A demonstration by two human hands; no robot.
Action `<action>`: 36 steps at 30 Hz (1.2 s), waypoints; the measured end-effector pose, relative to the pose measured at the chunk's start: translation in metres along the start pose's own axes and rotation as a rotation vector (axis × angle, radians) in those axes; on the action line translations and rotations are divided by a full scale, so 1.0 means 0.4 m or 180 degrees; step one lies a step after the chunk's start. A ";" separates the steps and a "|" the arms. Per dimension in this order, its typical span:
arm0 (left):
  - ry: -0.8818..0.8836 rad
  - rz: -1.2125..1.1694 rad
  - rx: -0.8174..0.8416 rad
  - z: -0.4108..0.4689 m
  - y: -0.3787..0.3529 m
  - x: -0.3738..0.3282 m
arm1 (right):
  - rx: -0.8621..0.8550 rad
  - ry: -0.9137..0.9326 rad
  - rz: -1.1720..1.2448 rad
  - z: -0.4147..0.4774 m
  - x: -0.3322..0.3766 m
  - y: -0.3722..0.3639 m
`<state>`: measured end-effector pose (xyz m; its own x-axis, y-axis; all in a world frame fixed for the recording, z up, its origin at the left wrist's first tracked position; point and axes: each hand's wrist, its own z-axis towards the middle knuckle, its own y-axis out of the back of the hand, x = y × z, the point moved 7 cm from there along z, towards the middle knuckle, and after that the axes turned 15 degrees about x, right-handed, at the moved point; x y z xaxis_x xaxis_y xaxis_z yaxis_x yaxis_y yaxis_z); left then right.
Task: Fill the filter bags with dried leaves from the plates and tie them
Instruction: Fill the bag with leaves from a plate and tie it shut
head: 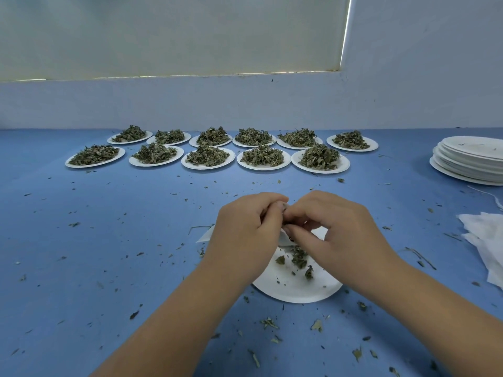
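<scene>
My left hand (pixel 246 235) and my right hand (pixel 337 235) meet over a white paper plate (pixel 299 291) at the table's near middle. Both pinch the top of a white filter bag (pixel 285 236), which my hands mostly hide; its corner sticks out to the left by my left wrist. A few dried leaf bits (pixel 298 258) lie on that plate under my hands. Several white plates heaped with dried leaves (pixel 208 156) stand in two rows at the far side of the table.
A stack of empty white plates (pixel 471 159) sits at the far right. A pile of white filter bags (pixel 487 240) lies at the right edge. Leaf crumbs are scattered over the blue tablecloth (pixel 109 240). A wall rises behind the plates.
</scene>
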<state>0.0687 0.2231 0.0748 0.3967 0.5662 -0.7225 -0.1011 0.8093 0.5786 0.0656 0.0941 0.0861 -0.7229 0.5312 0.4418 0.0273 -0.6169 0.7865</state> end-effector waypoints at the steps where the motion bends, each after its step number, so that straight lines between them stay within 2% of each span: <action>1: 0.0014 -0.0016 -0.0032 -0.001 0.003 0.001 | -0.0016 0.0037 0.0047 -0.001 0.003 0.002; 5: 0.0102 -0.0090 -0.0086 0.001 0.012 0.008 | -0.0133 0.0021 0.0292 -0.001 0.000 0.020; 12: 0.0263 -0.0537 -0.0335 -0.001 0.036 0.026 | -0.0166 0.0175 0.0018 -0.008 -0.003 0.025; 17: 0.0416 -0.0756 -0.0410 0.001 0.056 0.044 | 0.0091 0.0610 -0.0852 -0.013 0.009 -0.005; 26: 0.0292 -0.0720 -0.0052 0.000 0.017 0.022 | 0.0608 0.0634 -0.1309 0.005 0.031 -0.059; 29: 0.0263 -0.0692 -0.0230 0.000 0.037 0.029 | 0.0350 0.0684 -0.0920 -0.003 0.027 -0.026; 33: 0.0330 -0.0708 -0.0574 0.002 0.078 0.055 | -0.0155 0.0214 0.0162 -0.008 -0.027 0.046; 36: 0.0341 -0.0780 -0.0732 0.003 0.097 0.070 | -0.0016 -0.0122 0.0118 -0.004 -0.073 0.058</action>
<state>0.0769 0.2702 0.0777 0.3379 0.3541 -0.8720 -0.2223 0.9303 0.2917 0.0862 0.0632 0.0906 -0.6946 0.5297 0.4868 0.0499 -0.6395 0.7672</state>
